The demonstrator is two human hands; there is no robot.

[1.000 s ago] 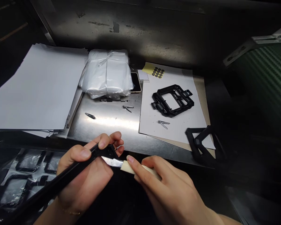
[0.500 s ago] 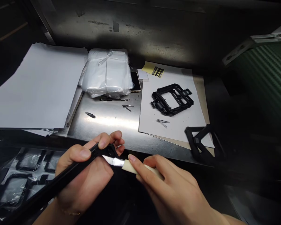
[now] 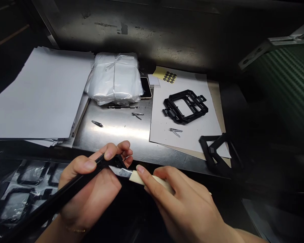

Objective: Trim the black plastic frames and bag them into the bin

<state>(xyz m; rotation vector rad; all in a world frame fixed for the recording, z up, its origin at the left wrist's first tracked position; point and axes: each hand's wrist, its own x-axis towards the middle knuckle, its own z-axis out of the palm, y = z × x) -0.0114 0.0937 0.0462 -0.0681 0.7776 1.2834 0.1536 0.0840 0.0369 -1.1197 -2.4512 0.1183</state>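
My left hand is closed around a long black plastic frame part, which slants from the lower left up to the middle of the view. Its thumb and fingers grip the part near the upper end. In my right hand is a craft knife with a pale cream handle and a pointed metal blade. My index finger lies along the handle. The blade's tip meets the frame part's end, just beside my left fingers; the exact contact spot is too dark to make out.
On the metal bench lie white sheets, tied clear bags, a phone, a pen, and nail clippers. A black frame assembly rests on white card. Bagged black frames are at lower left.
The knife and both hands have shifted very slightly left in view, along with a small shift of the whole scene. Both grips are unchanged.
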